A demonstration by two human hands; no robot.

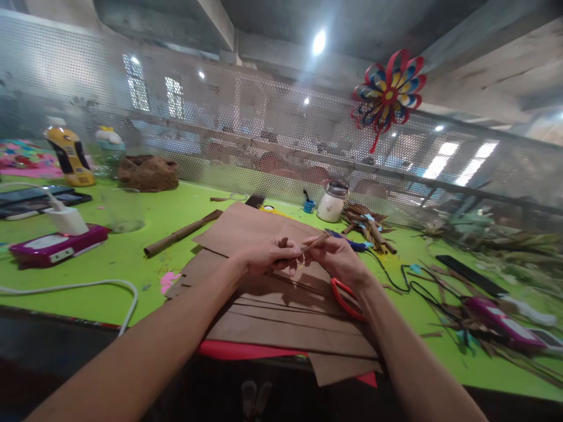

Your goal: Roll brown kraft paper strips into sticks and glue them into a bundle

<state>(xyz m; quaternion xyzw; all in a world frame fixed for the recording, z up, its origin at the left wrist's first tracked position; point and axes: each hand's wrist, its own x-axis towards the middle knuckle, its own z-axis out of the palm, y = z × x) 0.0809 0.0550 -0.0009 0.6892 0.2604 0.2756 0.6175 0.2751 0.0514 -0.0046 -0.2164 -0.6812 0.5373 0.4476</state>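
Observation:
Above a stack of brown paper sheets [272, 328], my left hand [273, 257] and my right hand [338, 258] meet. Between them they pinch a narrow brown paper strip [315, 242], which slants up to the right. Both hands have their fingers closed on it, and parts of the strip are hidden by the fingertips. Red-handled scissors [345, 300] lie under my right wrist, their blades out of sight. Just beyond my right hand is a blue tool [352, 241] with a black cord, partly covered by the hand.
A brown paper roll [182, 234] and a clear cup [125, 211] are on the green table [153, 287] at left. Purple power strips [59, 246] stand at both sides. Behind are a white jar [333, 202] and dry brown scraps [369, 225]. Perforated metal panels rise at the back.

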